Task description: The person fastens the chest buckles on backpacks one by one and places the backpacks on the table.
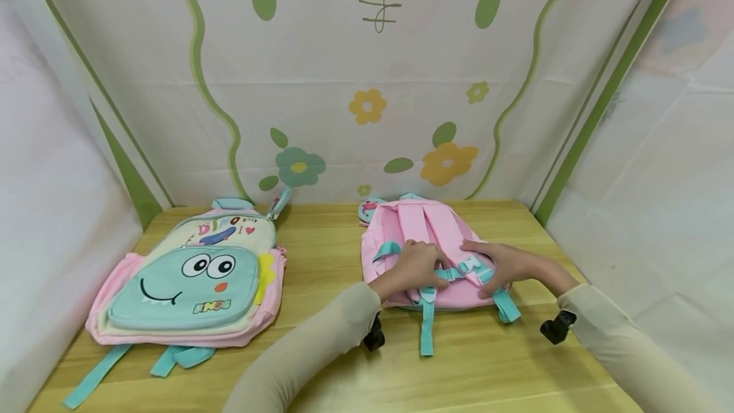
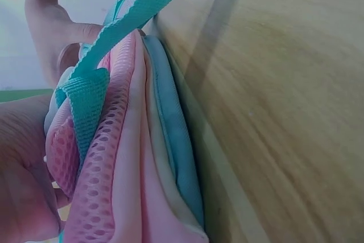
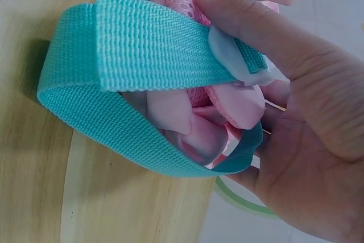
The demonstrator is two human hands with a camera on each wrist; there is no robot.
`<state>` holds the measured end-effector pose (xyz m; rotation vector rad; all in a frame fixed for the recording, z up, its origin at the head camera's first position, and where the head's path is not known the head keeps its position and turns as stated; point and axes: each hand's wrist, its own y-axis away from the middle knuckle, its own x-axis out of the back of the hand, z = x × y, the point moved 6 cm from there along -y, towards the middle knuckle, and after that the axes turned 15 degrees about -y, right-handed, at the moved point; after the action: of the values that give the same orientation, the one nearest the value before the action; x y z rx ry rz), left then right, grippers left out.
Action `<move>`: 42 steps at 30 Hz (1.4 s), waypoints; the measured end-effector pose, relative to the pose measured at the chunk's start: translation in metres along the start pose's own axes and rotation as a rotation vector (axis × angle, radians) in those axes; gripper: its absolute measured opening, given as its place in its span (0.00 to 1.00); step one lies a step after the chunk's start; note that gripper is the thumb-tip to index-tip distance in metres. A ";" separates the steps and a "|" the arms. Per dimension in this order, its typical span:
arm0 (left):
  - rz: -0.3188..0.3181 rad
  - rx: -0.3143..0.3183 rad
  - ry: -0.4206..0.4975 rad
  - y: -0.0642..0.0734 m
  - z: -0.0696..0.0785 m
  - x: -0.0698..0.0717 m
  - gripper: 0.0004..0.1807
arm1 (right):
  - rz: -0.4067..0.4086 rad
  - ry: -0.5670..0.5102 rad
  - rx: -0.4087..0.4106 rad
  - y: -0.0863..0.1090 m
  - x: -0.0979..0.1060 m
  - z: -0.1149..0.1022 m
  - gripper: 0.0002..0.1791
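Observation:
A pink backpack (image 1: 441,222) lies on the table with its straps up. My left hand (image 1: 413,266) is over its left shoulder strap, thumb and fingers curled at the teal chest strap (image 1: 450,274). On the other side, my right hand (image 1: 507,264) is curved around the lower right shoulder strap, thumb nearer me. Between the hands sits a pale buckle (image 1: 471,264). In the right wrist view, the thumb lies along a pale adjuster (image 3: 230,55) and a folded teal webbing (image 3: 159,44); the fingers are partly hidden behind. Pink mesh padding (image 2: 102,180) shows beside the left hand.
A second backpack (image 1: 183,285), with a teal smiling face, lies front up on the left, teal straps trailing toward me. Both rest on a wooden table (image 1: 321,241). A patterned cloth wall (image 1: 367,56) stands behind, with white cloth sides. A teal webbing tail (image 1: 427,330) hangs nearest me.

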<state>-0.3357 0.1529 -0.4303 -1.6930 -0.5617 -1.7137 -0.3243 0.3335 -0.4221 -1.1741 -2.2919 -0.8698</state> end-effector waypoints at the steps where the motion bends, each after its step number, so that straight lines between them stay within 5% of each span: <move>1: 0.004 0.000 -0.003 0.000 0.000 0.001 0.14 | 0.002 0.014 0.009 0.000 0.000 -0.001 0.60; 6: 0.049 0.000 0.020 0.006 0.000 0.007 0.13 | 0.009 0.063 0.042 0.001 -0.001 -0.005 0.60; 17: 0.158 0.003 0.046 0.014 -0.004 0.012 0.12 | 0.004 -0.017 -0.001 0.003 -0.001 0.001 0.61; 31: 0.186 0.004 -0.034 0.022 -0.004 0.013 0.12 | 0.003 -0.014 0.014 0.002 -0.001 0.002 0.61; 42: 0.222 0.012 0.108 0.028 -0.014 0.019 0.13 | -0.011 -0.064 -0.013 0.001 -0.002 0.003 0.61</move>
<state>-0.3250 0.1212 -0.4164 -1.5798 -0.3205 -1.6257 -0.3225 0.3356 -0.4250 -1.2127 -2.3493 -0.8640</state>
